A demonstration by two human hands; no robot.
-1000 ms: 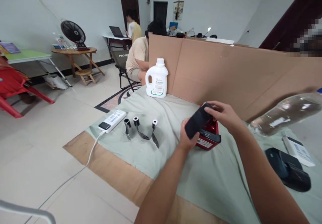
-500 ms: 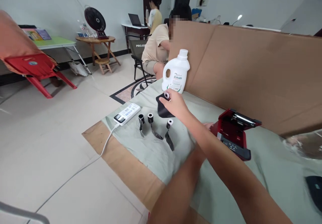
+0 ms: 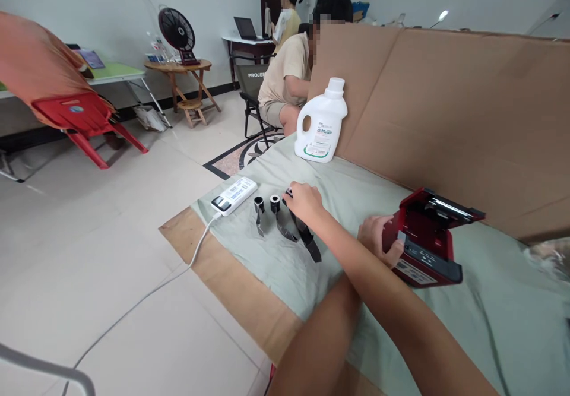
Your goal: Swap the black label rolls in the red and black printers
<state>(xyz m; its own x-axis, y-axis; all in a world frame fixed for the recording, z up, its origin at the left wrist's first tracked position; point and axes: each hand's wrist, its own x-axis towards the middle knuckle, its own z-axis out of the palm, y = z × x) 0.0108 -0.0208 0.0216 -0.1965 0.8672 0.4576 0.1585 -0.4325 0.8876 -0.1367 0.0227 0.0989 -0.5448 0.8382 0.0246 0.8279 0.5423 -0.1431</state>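
Note:
My right hand (image 3: 304,203) reaches across to the left, fingers closed on a small roll of black strip, mostly hidden under them. From below this hand a dark strip (image 3: 310,247) trails over the cloth; how many strips overlap there I cannot tell. Just left of it stand two more small rolls, one with a white core (image 3: 275,202) and one dark (image 3: 259,204), each with a loose tail. My left hand (image 3: 377,238) passes under the right arm and grips the left side of a red box-like device (image 3: 421,259) with its black-edged lid raised.
A white power bank (image 3: 234,196) with a cable (image 3: 196,244) lies near the cloth's left edge. Behind stands a white detergent jug (image 3: 321,126) against a tall cardboard panel (image 3: 445,117). One person (image 3: 285,81) sits beyond; others are farther back.
My right hand has come down from in front of the jug to beside the rolls, with the black roll in it. The view has shifted, and my left hand on the device shows more.

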